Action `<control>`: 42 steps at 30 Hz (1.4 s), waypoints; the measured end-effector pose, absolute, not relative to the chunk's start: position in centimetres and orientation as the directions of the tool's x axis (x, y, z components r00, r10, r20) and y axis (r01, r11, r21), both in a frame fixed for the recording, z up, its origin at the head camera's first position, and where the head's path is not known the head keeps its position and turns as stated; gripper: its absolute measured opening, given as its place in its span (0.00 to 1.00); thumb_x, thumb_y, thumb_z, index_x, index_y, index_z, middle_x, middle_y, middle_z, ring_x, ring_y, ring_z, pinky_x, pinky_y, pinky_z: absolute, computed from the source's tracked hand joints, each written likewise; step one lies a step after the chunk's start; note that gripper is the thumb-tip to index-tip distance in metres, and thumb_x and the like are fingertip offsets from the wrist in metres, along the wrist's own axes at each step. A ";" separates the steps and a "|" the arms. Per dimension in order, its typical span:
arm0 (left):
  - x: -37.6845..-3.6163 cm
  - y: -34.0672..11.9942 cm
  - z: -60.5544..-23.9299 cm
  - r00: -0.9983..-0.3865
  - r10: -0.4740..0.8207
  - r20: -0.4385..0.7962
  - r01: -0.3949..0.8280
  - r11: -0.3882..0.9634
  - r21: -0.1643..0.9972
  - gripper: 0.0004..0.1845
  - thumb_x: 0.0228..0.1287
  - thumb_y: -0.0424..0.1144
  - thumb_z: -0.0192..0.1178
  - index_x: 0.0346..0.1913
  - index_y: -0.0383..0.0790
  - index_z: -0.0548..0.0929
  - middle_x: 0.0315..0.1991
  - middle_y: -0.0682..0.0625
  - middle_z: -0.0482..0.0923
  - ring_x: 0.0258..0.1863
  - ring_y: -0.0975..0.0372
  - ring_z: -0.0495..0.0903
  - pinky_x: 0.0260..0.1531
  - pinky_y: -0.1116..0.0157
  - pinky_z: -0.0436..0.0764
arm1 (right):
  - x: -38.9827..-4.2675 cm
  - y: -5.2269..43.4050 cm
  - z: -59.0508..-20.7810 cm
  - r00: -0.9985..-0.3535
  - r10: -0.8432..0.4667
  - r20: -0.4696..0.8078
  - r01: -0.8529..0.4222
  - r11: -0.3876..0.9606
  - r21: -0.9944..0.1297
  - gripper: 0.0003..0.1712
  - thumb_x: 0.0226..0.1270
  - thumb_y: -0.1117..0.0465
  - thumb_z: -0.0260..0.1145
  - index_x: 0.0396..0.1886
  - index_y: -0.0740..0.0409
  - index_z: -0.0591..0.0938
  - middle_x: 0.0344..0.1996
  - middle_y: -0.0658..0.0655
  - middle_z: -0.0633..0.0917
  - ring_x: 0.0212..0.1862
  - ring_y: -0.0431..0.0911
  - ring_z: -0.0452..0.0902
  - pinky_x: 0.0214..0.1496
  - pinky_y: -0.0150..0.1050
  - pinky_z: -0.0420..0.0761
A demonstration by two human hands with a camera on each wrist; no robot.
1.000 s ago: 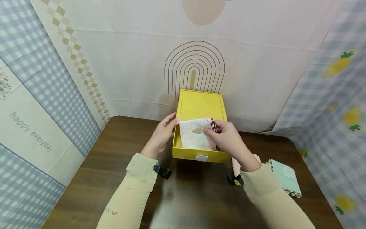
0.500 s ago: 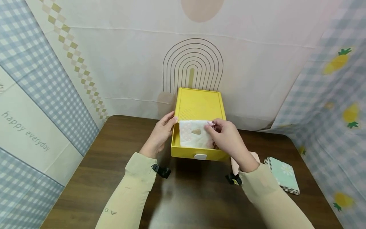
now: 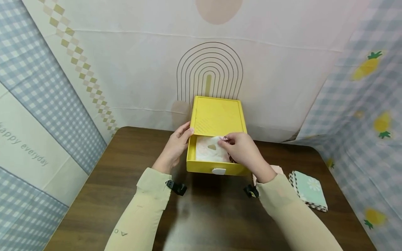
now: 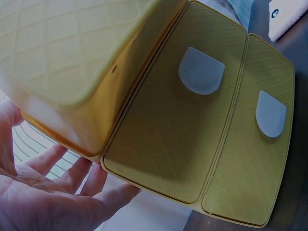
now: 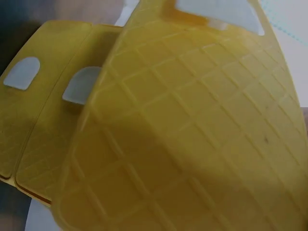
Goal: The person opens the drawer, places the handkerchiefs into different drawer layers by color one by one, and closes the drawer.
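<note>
A yellow drawer box point(image 3: 216, 116) stands at the back of the brown table point(image 3: 103, 195), its top drawer point(image 3: 201, 167) pulled out toward me. A folded white cloth point(image 3: 207, 153) with a tan heart lies inside the drawer. My right hand point(image 3: 226, 141) reaches into the drawer and pinches the cloth's dark checked edge. My left hand point(image 3: 186, 131) rests with straight fingers against the box's left side. In the left wrist view the box point(image 4: 192, 130) fills the frame above my flat left hand point(image 4: 62, 192). The right wrist view shows only yellow box surface point(image 5: 183, 134).
A folded mint cloth with a daisy point(image 3: 309, 190) lies on the table to the right. A pink cloth point(image 3: 277, 169) peeks out behind my right wrist. Patterned fabric walls close in the back and both sides.
My right hand has lowered the white cloth from above the drawer down into it. The left hand has stayed on the box's side.
</note>
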State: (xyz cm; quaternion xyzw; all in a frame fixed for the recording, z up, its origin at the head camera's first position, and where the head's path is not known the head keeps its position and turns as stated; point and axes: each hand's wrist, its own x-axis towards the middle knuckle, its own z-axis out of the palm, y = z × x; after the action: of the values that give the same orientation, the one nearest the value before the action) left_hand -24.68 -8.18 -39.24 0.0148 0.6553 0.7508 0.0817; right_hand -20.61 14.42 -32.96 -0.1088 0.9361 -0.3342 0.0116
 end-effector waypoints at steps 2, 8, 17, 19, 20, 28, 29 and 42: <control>-24.7 -8.2 -39.2 -0.987 0.139 -0.084 -0.102 -0.125 0.987 0.28 0.68 0.55 0.57 0.70 0.59 0.68 0.66 0.55 0.67 0.61 0.60 0.70 0.60 0.56 0.70 | -20.8 14.3 -33.1 -0.976 -0.212 0.044 -0.196 0.777 -0.598 0.17 0.67 0.50 0.66 0.23 0.56 0.81 0.12 0.51 0.74 0.14 0.46 0.70 0.19 0.39 0.69; -24.8 -8.2 -39.2 -0.987 0.129 -0.092 -0.108 -0.119 0.987 0.28 0.69 0.55 0.57 0.70 0.59 0.68 0.66 0.55 0.67 0.61 0.60 0.71 0.59 0.56 0.71 | -21.0 14.0 -33.1 -0.978 -0.207 0.038 -0.196 0.829 -0.524 0.20 0.66 0.50 0.66 0.17 0.55 0.79 0.11 0.50 0.70 0.15 0.45 0.68 0.20 0.38 0.67; -24.7 -8.0 -39.3 -0.986 0.140 -0.096 -0.112 -0.119 0.987 0.29 0.68 0.56 0.57 0.70 0.59 0.67 0.67 0.56 0.66 0.61 0.60 0.71 0.59 0.56 0.71 | -19.8 14.5 -32.7 -0.982 -0.183 0.041 -0.180 0.857 -0.483 0.17 0.68 0.48 0.64 0.24 0.54 0.83 0.16 0.50 0.77 0.18 0.45 0.68 0.21 0.39 0.69; -24.7 -8.1 -39.3 -0.986 0.141 -0.093 -0.111 -0.119 0.987 0.29 0.68 0.56 0.57 0.70 0.59 0.67 0.67 0.56 0.66 0.61 0.60 0.71 0.59 0.56 0.71 | -19.7 14.6 -32.6 -0.978 -0.193 0.076 -0.206 0.861 -0.464 0.17 0.69 0.51 0.64 0.24 0.55 0.85 0.14 0.49 0.77 0.17 0.44 0.68 0.20 0.39 0.69; -24.8 -8.1 -39.3 -0.986 0.142 -0.093 -0.110 -0.120 0.987 0.29 0.68 0.56 0.57 0.70 0.60 0.67 0.67 0.56 0.66 0.61 0.60 0.71 0.59 0.56 0.71 | -19.7 14.6 -32.6 -0.977 -0.197 0.088 -0.215 0.867 -0.449 0.17 0.69 0.52 0.63 0.23 0.55 0.85 0.13 0.49 0.76 0.16 0.44 0.68 0.20 0.38 0.68; -24.7 -8.1 -39.3 -0.985 0.150 -0.089 -0.110 -0.137 0.984 0.28 0.68 0.55 0.57 0.70 0.58 0.68 0.67 0.55 0.66 0.61 0.59 0.71 0.59 0.56 0.71 | -20.7 13.8 -32.6 -0.992 -0.120 0.035 -0.125 0.961 -0.248 0.27 0.70 0.51 0.62 0.09 0.54 0.77 0.08 0.49 0.70 0.17 0.47 0.69 0.20 0.39 0.68; -24.7 -8.0 -39.3 -0.985 0.150 -0.089 -0.110 -0.137 0.984 0.28 0.68 0.55 0.57 0.70 0.58 0.68 0.67 0.55 0.66 0.61 0.60 0.71 0.59 0.56 0.71 | -20.8 13.7 -32.6 -0.994 -0.108 0.027 -0.112 0.966 -0.233 0.27 0.69 0.51 0.62 0.08 0.53 0.76 0.08 0.50 0.69 0.17 0.47 0.69 0.19 0.39 0.68; -24.8 -8.0 -39.3 -0.986 0.134 -0.101 -0.119 -0.130 0.984 0.29 0.68 0.55 0.57 0.70 0.58 0.68 0.66 0.54 0.67 0.60 0.59 0.72 0.58 0.57 0.71 | -18.8 14.7 -31.4 -0.982 -0.112 0.155 -0.169 0.888 -0.429 0.21 0.66 0.48 0.65 0.18 0.54 0.86 0.12 0.48 0.79 0.18 0.44 0.71 0.21 0.39 0.70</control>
State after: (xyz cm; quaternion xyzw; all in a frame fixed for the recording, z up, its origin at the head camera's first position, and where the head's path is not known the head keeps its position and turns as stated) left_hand -24.79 -8.03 -39.28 0.0057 0.6541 0.7517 0.0838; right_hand -18.84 14.72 -31.36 -0.0723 0.9695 -0.2257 -0.0631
